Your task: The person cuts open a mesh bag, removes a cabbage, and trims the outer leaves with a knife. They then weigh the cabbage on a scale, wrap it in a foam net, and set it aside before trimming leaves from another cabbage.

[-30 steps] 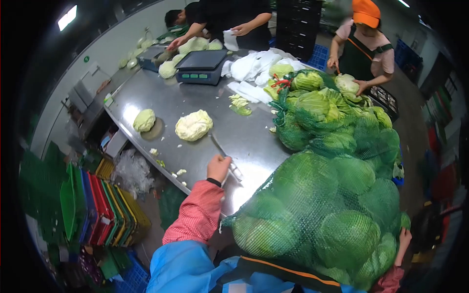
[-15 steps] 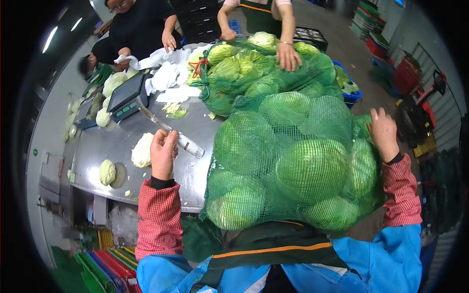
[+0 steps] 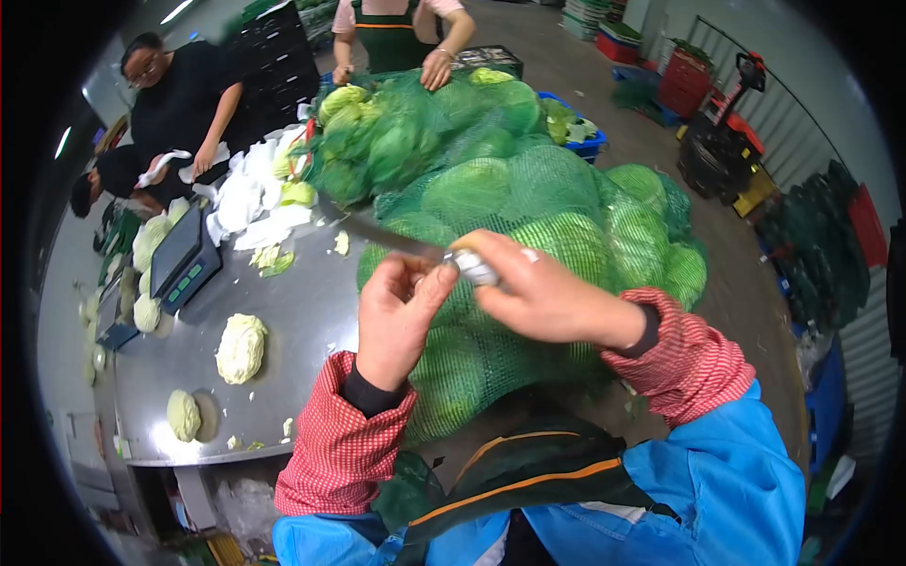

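A knife (image 3: 394, 239) with a white-wrapped handle is held up over a green mesh bag of cabbages (image 3: 472, 189), its blurred blade pointing up and left. My right hand (image 3: 552, 297) is closed around the handle. Thumb and fingers of my left hand (image 3: 401, 316) pinch the knife near where blade and handle meet. The full mesh bag lies across the table's right edge, partly hidden behind both hands. Behind it lies another green mesh bag of cabbages (image 3: 396, 141).
Two trimmed cabbages, one nearer the middle (image 3: 242, 348), sit on the steel table (image 3: 302, 330). A digital scale (image 3: 184, 259) stands at left. A co-worker (image 3: 387, 38) handles the far bag; another person (image 3: 184, 94) stands behind white cloths. A pallet jack (image 3: 717, 151) is at right.
My right hand has left the bag's right side and taken hold of the knife handle. My left hand has brought the knife rightward over the bag. The view has shifted to the right.
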Tool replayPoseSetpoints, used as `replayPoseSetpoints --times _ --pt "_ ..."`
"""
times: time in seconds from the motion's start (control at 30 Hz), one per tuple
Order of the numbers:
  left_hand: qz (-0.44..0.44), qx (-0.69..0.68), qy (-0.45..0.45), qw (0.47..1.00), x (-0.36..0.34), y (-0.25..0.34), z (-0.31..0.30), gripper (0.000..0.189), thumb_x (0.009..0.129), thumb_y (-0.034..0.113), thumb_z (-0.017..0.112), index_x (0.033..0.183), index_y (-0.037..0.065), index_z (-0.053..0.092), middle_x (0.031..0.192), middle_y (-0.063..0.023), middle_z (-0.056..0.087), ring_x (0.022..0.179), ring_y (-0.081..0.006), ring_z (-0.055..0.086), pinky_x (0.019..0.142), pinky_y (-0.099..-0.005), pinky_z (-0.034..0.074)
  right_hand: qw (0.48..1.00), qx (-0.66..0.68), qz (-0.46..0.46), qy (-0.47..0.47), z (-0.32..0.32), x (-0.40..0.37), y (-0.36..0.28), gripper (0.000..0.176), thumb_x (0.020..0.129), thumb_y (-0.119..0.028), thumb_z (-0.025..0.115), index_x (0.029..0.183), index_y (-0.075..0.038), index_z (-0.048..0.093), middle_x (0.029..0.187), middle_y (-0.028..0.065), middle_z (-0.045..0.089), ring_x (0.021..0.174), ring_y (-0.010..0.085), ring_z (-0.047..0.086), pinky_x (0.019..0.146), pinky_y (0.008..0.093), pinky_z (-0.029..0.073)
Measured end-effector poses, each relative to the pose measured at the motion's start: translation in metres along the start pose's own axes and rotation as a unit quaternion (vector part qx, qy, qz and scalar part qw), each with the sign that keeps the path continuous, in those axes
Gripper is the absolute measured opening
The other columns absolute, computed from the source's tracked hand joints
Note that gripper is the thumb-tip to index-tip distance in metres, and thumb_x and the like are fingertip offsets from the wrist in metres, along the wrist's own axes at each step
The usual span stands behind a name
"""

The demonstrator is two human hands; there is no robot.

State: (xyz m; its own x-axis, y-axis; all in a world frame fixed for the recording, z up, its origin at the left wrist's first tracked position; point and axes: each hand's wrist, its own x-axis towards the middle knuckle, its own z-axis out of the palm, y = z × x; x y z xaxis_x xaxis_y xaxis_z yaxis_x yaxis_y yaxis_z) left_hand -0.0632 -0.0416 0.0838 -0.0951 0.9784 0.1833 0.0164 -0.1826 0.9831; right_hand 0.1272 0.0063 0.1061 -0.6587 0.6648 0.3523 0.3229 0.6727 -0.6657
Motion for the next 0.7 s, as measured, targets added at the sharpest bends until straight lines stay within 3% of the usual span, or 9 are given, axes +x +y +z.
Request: replayPoseSetpoints --times 0.03,0.1,0.17,0.2,0.23,0.37,0.43,0.6,0.7 --pt "0.017 0.065 -0.004 0.998 -0.002 -0.009 -0.003 0.032 0.085 0.023 0.077 0.103 0.003 0.059 0.081 -0.0003 0.058 0.074 -0.0076 0.054 0.066 -0.0238 0.044 0.993 0.058 0.101 -0.02 -0.017 -0.009 -0.003 0.034 0.086 -0.011 0.056 0.119 -0.005 0.049 0.092 0.0189 0.06 0.083 0.0333 0.063 0.069 0.0409 0.049" --pt "0.057 0.234 0.019 0.97 -0.014 -0.028 -0.012 0.039 0.081 0.023 0.079 0.109 0.003 0.059 0.098 -0.0035 0.058 0.092 -0.0152 0.055 0.078 -0.0294 0.046 0.986 0.077 0.145 0.04 -0.05 -0.03 0.014 0.032 0.092 -0.022 0.063 0.118 -0.006 0.052 0.086 0.0037 0.055 0.077 0.0111 0.053 0.066 0.0293 0.045" --pt "0.128 0.368 0.047 0.92 -0.033 -0.048 -0.017 0.047 0.078 0.024 0.079 0.114 0.003 0.057 0.106 -0.0087 0.057 0.099 -0.0247 0.054 0.086 -0.0365 0.045 0.97 0.064 0.218 0.088 -0.09 -0.053 0.017 0.034 0.094 -0.024 0.063 0.122 -0.008 0.052 0.082 -0.0025 0.052 0.072 0.0077 0.05 0.063 0.0259 0.043" --pt "0.161 0.433 0.064 0.885 -0.044 -0.056 -0.02 0.051 0.077 0.024 0.08 0.116 0.003 0.056 0.11 -0.0113 0.056 0.103 -0.0295 0.054 0.09 -0.04 0.044 0.944 0.142 0.284 0.087 -0.106 -0.065 0.015 0.03 0.096 -0.024 0.06 0.121 -0.007 0.053 0.077 -0.0031 0.049 0.068 0.0065 0.048 0.061 0.0248 0.042" --pt "0.103 0.449 0.057 0.886 -0.056 -0.062 -0.024 0.061 0.074 0.025 0.08 0.124 0.003 0.054 0.119 -0.0173 0.052 0.113 -0.0379 0.049 0.098 -0.0466 0.04 0.943 0.182 0.268 0.079 -0.118 -0.079 0.027 0.028 0.1 -0.024 0.054 0.121 -0.005 0.053 0.073 -0.0022 0.047 0.064 0.0067 0.047 0.06 0.0242 0.041" --pt "0.057 0.438 0.11 0.89 -0.085 -0.091 -0.025 0.06 0.076 0.021 0.076 0.128 0.004 0.053 0.124 -0.0211 0.05 0.118 -0.0385 0.048 0.102 -0.0453 0.039 0.975 0.111 0.18 0.067 -0.124 -0.099 0.055 0.028 0.102 -0.022 0.047 0.12 -0.002 0.054 0.073 -0.0007 0.048 0.064 0.0081 0.047 0.06 0.0246 0.041" --pt "0.035 0.411 0.14 0.9 -0.09 -0.101 -0.019 0.058 0.079 0.031 0.074 0.128 0.008 0.053 0.13 -0.0212 0.048 0.121 -0.0388 0.047 0.102 -0.0474 0.038 0.981 0.114 0.145 0.068 -0.119 -0.097 0.073 0.027 0.101 -0.02 0.046 0.119 -0.001 0.054 0.074 -0.0001 0.048 0.063 0.008 0.047 0.059 0.0242 0.041" --pt "0.055 0.37 0.197 0.906 -0.09 -0.103 -0.02 0.058 0.081 0.031 0.074 0.129 0.007 0.052 0.124 -0.0185 0.051 0.118 -0.036 0.05 0.101 -0.0452 0.04 0.953 0.253 0.148 0.073 -0.075 -0.082 0.077 0.026 0.101 -0.02 0.049 0.118 0.0 0.052 0.076 0.0003 0.048 0.061 0.0055 0.042 0.053 0.0206 0.036" --pt "0.007 0.247 0.298 0.922 -0.09 -0.115 -0.054 0.06 0.08 0.026 0.076 0.131 0.006 0.051 0.12 -0.0187 0.052 0.116 -0.0363 0.05 0.1 -0.0449 0.041 0.962 0.223 0.127 0.095 -0.059 -0.08 0.076 0.026 0.1 -0.017 0.051 0.122 -0.002 0.048 0.082 0.0021 0.049 0.064 0.0067 0.043 0.054 0.0212 0.037"
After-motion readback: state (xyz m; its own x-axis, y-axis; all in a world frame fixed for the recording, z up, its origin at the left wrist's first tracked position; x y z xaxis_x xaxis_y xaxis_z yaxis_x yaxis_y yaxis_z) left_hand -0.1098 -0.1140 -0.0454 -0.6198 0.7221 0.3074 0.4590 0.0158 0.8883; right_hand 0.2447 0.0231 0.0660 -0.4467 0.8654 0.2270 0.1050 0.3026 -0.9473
